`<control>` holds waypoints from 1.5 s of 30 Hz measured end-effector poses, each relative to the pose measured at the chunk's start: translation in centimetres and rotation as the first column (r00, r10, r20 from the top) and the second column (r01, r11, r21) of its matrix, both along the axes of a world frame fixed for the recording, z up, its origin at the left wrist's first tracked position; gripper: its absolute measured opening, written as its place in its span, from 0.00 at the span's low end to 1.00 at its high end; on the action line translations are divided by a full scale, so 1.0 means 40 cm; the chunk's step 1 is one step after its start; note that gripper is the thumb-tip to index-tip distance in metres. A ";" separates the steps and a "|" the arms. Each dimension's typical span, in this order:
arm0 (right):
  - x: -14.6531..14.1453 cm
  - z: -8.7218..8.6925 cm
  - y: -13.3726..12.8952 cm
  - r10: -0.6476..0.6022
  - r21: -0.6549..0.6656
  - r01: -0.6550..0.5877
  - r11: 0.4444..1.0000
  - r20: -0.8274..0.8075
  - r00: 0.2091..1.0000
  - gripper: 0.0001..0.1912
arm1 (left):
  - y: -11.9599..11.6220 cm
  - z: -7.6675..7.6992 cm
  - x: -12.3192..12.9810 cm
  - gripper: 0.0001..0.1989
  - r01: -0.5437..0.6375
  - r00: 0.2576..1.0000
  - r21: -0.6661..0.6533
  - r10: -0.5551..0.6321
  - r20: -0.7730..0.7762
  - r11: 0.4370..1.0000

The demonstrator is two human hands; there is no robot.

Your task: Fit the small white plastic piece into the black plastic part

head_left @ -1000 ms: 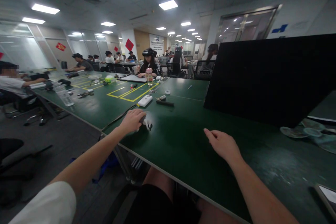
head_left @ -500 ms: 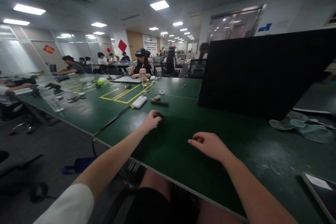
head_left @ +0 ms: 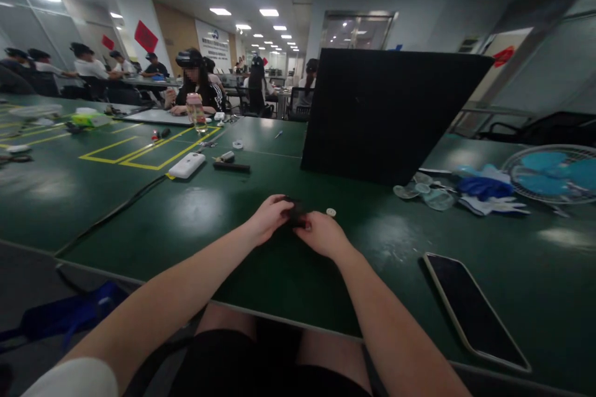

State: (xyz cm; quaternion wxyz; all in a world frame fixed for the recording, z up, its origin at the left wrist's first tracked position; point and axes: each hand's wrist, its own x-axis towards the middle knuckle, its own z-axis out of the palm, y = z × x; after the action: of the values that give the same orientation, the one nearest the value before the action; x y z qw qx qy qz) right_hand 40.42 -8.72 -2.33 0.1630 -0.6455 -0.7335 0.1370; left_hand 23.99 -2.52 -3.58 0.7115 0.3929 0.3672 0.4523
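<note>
A small dark object (head_left: 295,213), too dim to name, sits between my hands just over the green table (head_left: 261,288). My left hand (head_left: 270,218) is closed on its left side, thumb and fingers gripping it. On the other side my right hand (head_left: 323,233) has its fingers curled in and pinching at the object's right edge; the fingertips are partly hidden. Just behind my right hand lies a small pale round disc (head_left: 331,212) like a button.
A large black panel (head_left: 372,115) stands behind my hands. A phone (head_left: 475,310) lies at the right, with gloves (head_left: 488,189) and a blue fan (head_left: 554,172) farther back. A white power bank (head_left: 187,165) and a dark bar (head_left: 231,167) lie left. A person (head_left: 198,90) sits across.
The view has turned right. My right hand has come over to my left hand and now touches the dark object, which my left hand was holding alone. The pale disc has come into sight.
</note>
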 end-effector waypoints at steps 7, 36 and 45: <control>0.108 0.008 0.030 -0.401 0.112 0.450 0.886 -0.302 0.865 0.22 | 0.087 -0.011 -0.104 0.23 -0.086 0.929 0.400 0.218 -0.299 0.913; -0.037 0.025 0.004 0.030 0.219 -0.010 0.976 -0.091 0.995 0.12 | 0.024 -0.013 -0.110 0.25 0.443 0.766 0.647 0.112 -0.632 0.621; 0.021 -0.007 0.034 -0.209 0.233 0.252 0.939 -0.194 0.958 0.20 | 0.026 -0.015 -0.111 0.25 0.463 0.709 0.641 0.178 -0.682 0.612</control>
State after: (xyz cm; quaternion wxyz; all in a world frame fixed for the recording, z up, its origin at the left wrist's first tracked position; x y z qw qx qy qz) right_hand 41.26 -7.34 -2.63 0.3203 -0.6872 -0.6478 0.0744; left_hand 19.57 -1.49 -4.18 0.3150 0.8283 0.3347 0.3204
